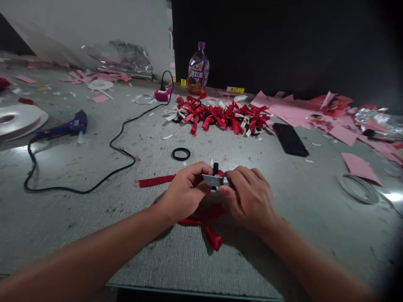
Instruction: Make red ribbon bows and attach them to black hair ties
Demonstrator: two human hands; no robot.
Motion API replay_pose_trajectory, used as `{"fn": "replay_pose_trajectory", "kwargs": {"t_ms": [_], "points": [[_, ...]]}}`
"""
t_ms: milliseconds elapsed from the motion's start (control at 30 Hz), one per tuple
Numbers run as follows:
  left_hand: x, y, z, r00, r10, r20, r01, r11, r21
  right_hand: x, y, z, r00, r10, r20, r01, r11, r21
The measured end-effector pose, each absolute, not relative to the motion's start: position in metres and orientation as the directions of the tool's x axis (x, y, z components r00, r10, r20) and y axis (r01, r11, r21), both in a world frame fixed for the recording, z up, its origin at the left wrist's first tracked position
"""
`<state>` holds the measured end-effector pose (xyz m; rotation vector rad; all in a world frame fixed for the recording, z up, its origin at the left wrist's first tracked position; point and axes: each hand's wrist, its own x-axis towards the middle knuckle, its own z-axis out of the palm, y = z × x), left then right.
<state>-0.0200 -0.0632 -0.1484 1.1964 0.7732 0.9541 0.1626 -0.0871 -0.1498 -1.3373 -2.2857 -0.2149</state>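
Note:
My left hand [185,188] pinches one end of a small, flat grey piece [212,180]. At its other end, the fingers of my right hand [248,193] close on it near a pale block-like bit. A black band [215,167], seemingly a hair tie, stands up behind the grey piece, with a bit of red beside it. Whether the band is wrapped around the piece I cannot tell. Below my hands lies a red ribbon bow [212,235], partly covered by my left hand. A red ribbon strip [157,180] sticks out left of that hand. Beyond rests a black hair tie [181,154].
Red and white ribbon bows [217,115] are heaped at the back, near a drink bottle [198,71] and a phone [290,139]. A blue glue gun [67,126] trails its cord across the left, beside a ribbon spool [23,119]. Pink paper [283,107] litters the right.

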Motion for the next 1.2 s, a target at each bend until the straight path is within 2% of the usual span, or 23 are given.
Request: {"fn": "replay_pose_trajectory", "kwargs": {"t_ms": [133, 400, 533, 733, 900, 1100, 1200], "points": [[-0.0211, -0.063, -0.1477, 0.395, 0.919, 0.012, -0.225, 0.083, 0.971, 0.1652, -0.0871, -0.15, -0.385, 0.784, 0.487, 0.864, 0.492, -0.108], [-0.0207, -0.0642, -0.1458, 0.302, 0.95, 0.08, -0.116, -0.046, 0.992, 0.1617, -0.0878, -0.149, -0.407, 0.794, 0.451, 0.852, 0.508, -0.125], [-0.0225, -0.0632, -0.1452, 0.339, 0.937, 0.08, -0.112, -0.044, 0.993, 0.1654, -0.0866, -0.1491, -0.399, 0.794, 0.458, 0.853, 0.505, -0.132], [-0.0224, -0.0616, -0.1488, 0.357, 0.92, 0.162, -0.043, -0.157, 0.987, 0.1627, -0.0857, -0.1493, -0.428, 0.8, 0.42, 0.839, 0.525, -0.145], [-0.0244, -0.0611, -0.151, 0.378, 0.919, 0.116, -0.06, -0.1, 0.993, 0.1672, -0.0839, -0.1475, -0.446, 0.787, 0.426, 0.829, 0.543, -0.135], [-0.0239, -0.0587, -0.1465, 0.44, 0.876, 0.197, -0.037, -0.202, 0.979, 0.1674, -0.0833, -0.1479, -0.488, 0.773, 0.405, 0.789, 0.589, -0.175], [-0.0239, -0.0581, -0.1461, 0.453, 0.875, 0.17, -0.063, -0.159, 0.985, 0.1696, -0.0824, -0.148, -0.493, 0.767, 0.411, 0.786, 0.595, -0.167]]}}
